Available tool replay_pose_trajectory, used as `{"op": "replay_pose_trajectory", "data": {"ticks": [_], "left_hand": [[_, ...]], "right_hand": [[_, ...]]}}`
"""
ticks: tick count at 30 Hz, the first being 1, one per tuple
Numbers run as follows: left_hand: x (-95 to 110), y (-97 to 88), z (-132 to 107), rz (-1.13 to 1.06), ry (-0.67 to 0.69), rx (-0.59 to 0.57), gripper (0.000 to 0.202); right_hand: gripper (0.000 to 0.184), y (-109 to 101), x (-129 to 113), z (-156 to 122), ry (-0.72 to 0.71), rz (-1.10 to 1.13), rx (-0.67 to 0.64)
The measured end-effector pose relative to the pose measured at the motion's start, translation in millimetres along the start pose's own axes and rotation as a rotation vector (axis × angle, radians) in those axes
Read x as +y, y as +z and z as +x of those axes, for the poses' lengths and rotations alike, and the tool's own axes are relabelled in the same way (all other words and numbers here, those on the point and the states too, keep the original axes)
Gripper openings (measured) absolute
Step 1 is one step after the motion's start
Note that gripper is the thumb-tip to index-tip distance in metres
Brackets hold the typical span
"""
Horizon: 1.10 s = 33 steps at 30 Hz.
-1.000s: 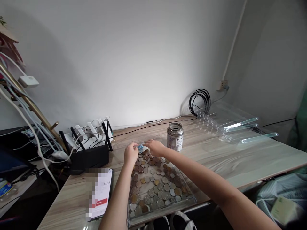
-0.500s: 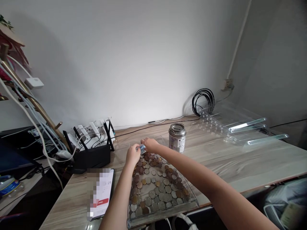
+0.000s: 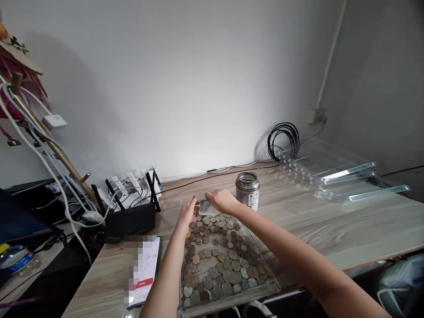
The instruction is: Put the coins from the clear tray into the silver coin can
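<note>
Dozens of coins lie loose across the clear tray at the near edge of the table, so most of the sorting looks yet to be done. Beside the tray on the left sits a phone showing a running timer. Both forearms reach over the coins to the tray's far end. There the left hand is spread with its fingers apart, holding nothing. The right hand has its fingertips pinched on a small folded banknote, as far as the small view shows, held just above the far coins. Just beyond stands the metal money tin, closed, slot on top. Farther right, clear trays are stacked.
</note>
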<state>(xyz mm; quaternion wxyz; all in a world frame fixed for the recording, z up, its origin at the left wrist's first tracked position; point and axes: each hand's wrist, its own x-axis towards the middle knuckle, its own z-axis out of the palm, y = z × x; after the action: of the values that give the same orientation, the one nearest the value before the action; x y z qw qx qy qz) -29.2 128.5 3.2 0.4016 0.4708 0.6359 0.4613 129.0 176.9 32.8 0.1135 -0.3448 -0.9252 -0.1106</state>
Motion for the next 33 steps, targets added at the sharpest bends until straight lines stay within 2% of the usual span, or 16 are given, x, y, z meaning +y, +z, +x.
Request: {"op": "replay_pose_trajectory", "data": {"ticks": [2,6,8,11,14,16,20,22,25,27,31,33], "left_hand": [[4,2.5,-6,-0.137,-0.056,-0.086,0.052],[2,6.9,-12,-0.166,-0.008,-0.287,0.040],[1,8.1,-11,-0.155,0.025,-0.286,0.034],[1,9.4,-11,-0.161,0.116,-0.263,0.030],[5,10.2,-12,-0.135,0.157,-0.254,0.030],[6,9.8,-15,-0.106,0.091,-0.297,0.032],[5,7.5,-17,-0.088,-0.070,-0.393,0.035],[4,6.8,-17,-0.123,-0.056,-0.375,0.031],[3,7.6,-15,-0.116,-0.006,-0.343,0.028],[2,8.6,-15,-0.084,-0.022,-0.353,0.029],[-1,8.6,-15,-0.100,-0.108,-0.405,0.037],[-1,7.7,-15,-0.133,-0.103,-0.416,0.035]], "right_hand": [[0.020,-5,1,-17,-0.047,0.027,0.101],[0.015,-2,-1,-39,-0.056,0.208,0.177],[0.020,1,-2,-43,-0.037,0.405,0.194],[0.040,7,-1,-44,-0.031,0.780,0.172],[0.037,11,0,-42,-0.014,0.977,0.130],[0.035,13,0,-41,-0.015,0.980,0.144],[0.031,14,0,-43,-0.079,0.817,0.222],[0.031,15,0,-43,-0.088,0.796,0.230],[0.029,18,1,-41,-0.003,0.871,0.209],[0.023,19,2,-40,0.044,0.879,0.207],[0.018,16,1,-43,-0.016,0.726,0.252],[0.018,14,-1,-45,-0.051,0.673,0.256]]}}
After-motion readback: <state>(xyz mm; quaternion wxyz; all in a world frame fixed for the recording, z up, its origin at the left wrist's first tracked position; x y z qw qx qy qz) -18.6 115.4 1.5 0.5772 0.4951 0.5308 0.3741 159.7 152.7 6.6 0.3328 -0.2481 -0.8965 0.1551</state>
